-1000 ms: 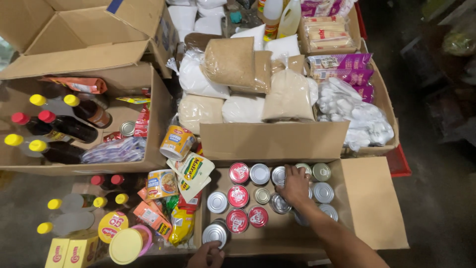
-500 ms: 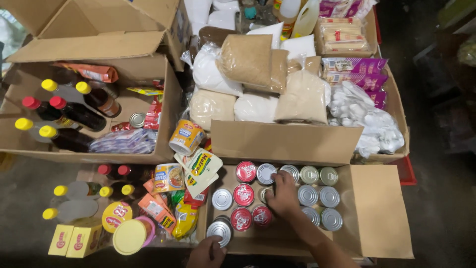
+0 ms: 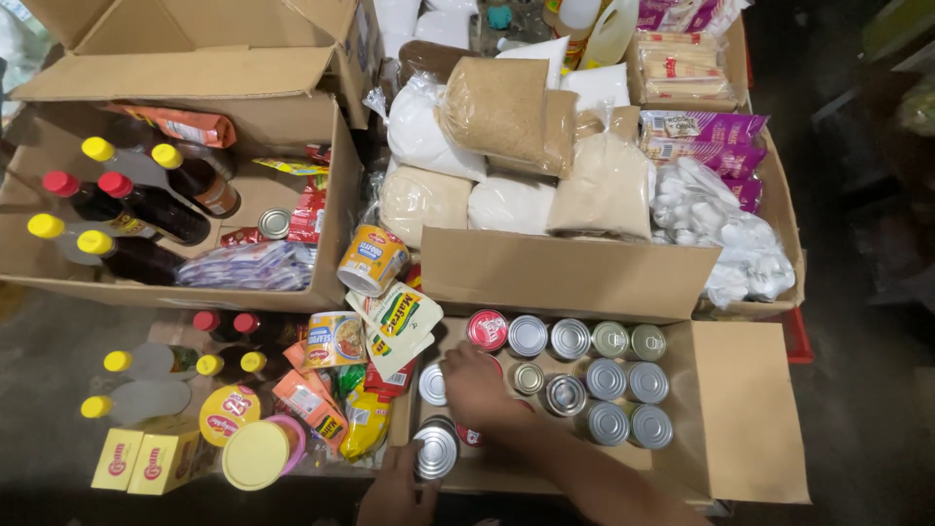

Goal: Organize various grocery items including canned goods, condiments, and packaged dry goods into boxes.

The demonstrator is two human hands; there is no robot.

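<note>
The right hand [image 3: 477, 388] lies palm down, fingers spread, over the red-topped cans [image 3: 487, 329] at the left end of the open cardboard box [image 3: 750, 409], touching them; whether it grips one I cannot tell. The left hand [image 3: 397, 492] sits at the box's near left corner, fingers curled against a silver can [image 3: 435, 450] lying on its side. More silver cans [image 3: 609, 380] stand in rows to the right, and yellow-capped bottles [image 3: 136, 362] lie well to the left
</note>
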